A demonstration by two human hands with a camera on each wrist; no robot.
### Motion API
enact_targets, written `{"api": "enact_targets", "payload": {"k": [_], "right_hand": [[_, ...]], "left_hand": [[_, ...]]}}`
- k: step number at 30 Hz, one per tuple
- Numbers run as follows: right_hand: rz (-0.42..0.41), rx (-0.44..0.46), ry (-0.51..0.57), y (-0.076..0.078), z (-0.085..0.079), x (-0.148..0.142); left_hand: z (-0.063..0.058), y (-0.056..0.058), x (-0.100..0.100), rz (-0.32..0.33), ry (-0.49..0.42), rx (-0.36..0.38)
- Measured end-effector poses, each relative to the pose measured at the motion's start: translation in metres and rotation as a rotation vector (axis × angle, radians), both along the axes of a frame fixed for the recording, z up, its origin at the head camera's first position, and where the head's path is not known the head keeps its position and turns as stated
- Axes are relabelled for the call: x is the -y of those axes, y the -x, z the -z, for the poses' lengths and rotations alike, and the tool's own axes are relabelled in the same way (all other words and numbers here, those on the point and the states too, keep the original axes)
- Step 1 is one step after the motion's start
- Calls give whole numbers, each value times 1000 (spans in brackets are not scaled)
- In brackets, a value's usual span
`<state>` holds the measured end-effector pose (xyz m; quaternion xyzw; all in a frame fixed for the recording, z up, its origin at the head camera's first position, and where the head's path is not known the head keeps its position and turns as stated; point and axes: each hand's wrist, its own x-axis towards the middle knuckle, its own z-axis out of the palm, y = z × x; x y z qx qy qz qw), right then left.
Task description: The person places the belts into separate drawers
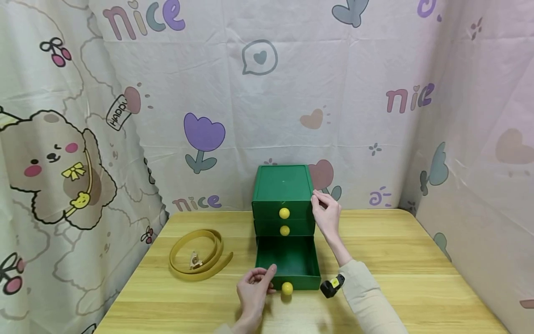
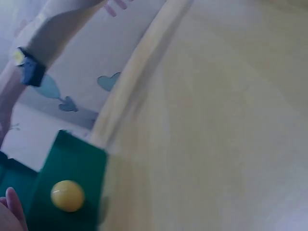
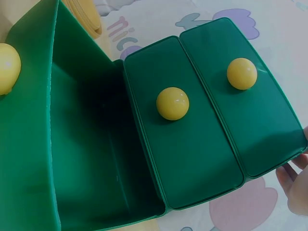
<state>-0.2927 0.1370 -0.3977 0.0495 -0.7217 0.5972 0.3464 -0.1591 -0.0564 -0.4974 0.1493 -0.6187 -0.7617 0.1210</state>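
A green drawer cabinet with round yellow knobs stands on the table. Its bottom drawer is pulled out and looks empty, while the two drawers above are closed. My right hand holds the cabinet's upper right front edge; in the right wrist view its fingertips are at that edge. At the left front corner of the pulled-out drawer is my left hand, thumb near the rim and fingers loosely bent beside the yellow knob. That hand shows only partly at the lower left of the left wrist view.
A coiled yellow belt with a metal buckle lies left of the cabinet. A black device with a yellow label is at my right wrist. Behind the wooden table hangs a printed curtain.
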Motion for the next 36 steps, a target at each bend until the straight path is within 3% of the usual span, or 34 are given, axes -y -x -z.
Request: {"api": "enact_targets", "payload": {"k": [5, 9, 13, 17, 21, 26, 36], "right_hand": [[-15, 1, 5, -1, -1, 0], [-24, -6, 14, -1, -1, -1], [-28, -16, 27, 0, 1, -1], [-21, -6, 19, 0, 1, 0], [-14, 0, 12, -1, 1, 0], [-15, -3, 5, 1, 2, -1], [-11, -6, 1, 1, 2, -1]], "left_hand": [[-20, 11, 18, -41, 39, -93], [-26, 31, 41, -88, 86, -154], [-25, 52, 74, -78, 271, -130], [-21, 61, 108, 5, 555, -77], [-17, 66, 133, 121, 709, -92], [-11, 72, 151, 212, 797, -150], [-2, 82, 171, 343, 832, -191]]}}
